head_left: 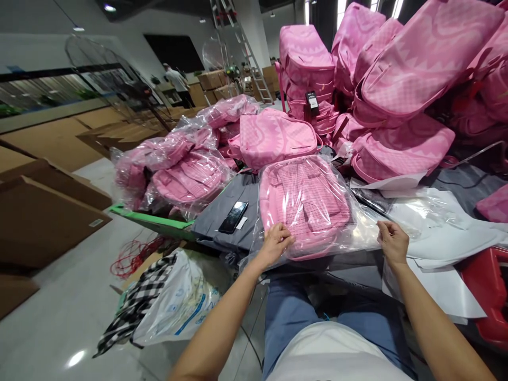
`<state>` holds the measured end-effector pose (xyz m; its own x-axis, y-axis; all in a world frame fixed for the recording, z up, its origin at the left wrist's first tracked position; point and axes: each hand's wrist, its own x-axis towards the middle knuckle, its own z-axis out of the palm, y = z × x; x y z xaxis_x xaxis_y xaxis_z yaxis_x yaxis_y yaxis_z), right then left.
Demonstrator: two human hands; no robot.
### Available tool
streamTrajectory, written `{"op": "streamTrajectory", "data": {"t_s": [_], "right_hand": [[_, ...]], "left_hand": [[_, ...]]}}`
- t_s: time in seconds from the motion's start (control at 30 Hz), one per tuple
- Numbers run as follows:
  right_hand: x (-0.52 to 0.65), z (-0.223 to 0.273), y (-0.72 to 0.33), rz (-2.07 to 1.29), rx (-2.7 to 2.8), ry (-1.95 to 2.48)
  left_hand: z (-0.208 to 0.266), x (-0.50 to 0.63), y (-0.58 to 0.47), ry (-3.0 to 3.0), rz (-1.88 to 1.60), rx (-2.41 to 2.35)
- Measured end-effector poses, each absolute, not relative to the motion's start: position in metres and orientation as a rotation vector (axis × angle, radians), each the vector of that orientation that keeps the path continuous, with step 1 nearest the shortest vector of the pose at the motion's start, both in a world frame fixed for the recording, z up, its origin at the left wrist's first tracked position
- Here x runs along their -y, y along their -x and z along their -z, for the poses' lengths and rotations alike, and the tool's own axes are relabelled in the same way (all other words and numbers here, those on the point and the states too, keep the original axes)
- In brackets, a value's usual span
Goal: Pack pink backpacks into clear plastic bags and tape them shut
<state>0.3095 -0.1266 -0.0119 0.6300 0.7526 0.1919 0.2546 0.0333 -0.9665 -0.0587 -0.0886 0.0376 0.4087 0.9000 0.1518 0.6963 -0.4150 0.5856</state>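
Observation:
A pink backpack [305, 203] lies flat in front of me inside a clear plastic bag [363, 230]. My left hand [278, 241] rests on the lower left of the bag, its fingers curled against the plastic over the backpack's near edge. On the other side, my right hand [392, 241] pinches the bag's loose open end, which stretches out to the right of the backpack. Left of the bag, a black phone [234, 217] lies on the grey cloth [210, 222], partly over a small white tag.
Bagged pink backpacks [190, 177] are heaped at the left, unbagged ones [413, 69] piled high behind and right. White sheets and clear bags [436, 227] lie right, above a red plastic stool or crate [486, 296]. Cardboard boxes [51, 217] stand left; a person [177, 82] is far back.

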Motion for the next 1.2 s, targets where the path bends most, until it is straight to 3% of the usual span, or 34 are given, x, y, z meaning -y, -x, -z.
{"op": "streamTrajectory", "data": {"t_s": [0.23, 0.47, 0.83, 0.9, 1.1, 1.2], "right_hand": [[0.120, 0.009, -0.318, -0.478, 1.036, 1.718], [0.140, -0.004, -0.315, -0.203, 1.101, 1.800], [0.130, -0.013, -0.321, -0.565, 1.037, 1.795], [0.152, -0.025, -0.332, -0.478, 1.023, 1.778], [0.295, -0.062, -0.399, 0.208, 0.765, 2.027], [0.356, -0.061, -0.425, 0.258, 0.554, 2.169]], "left_hand": [[-0.032, 0.078, 0.059, -2.169, -0.483, -1.284], [-0.029, 0.095, 0.059, -2.561, -0.727, -1.252], [-0.022, 0.085, 0.053, -2.575, -0.692, -1.250], [-0.021, 0.084, 0.054, -2.550, -0.695, -1.245], [-0.018, 0.079, 0.058, -2.503, -0.727, -1.168], [-0.014, 0.074, 0.062, -2.484, -0.772, -1.100]]}}
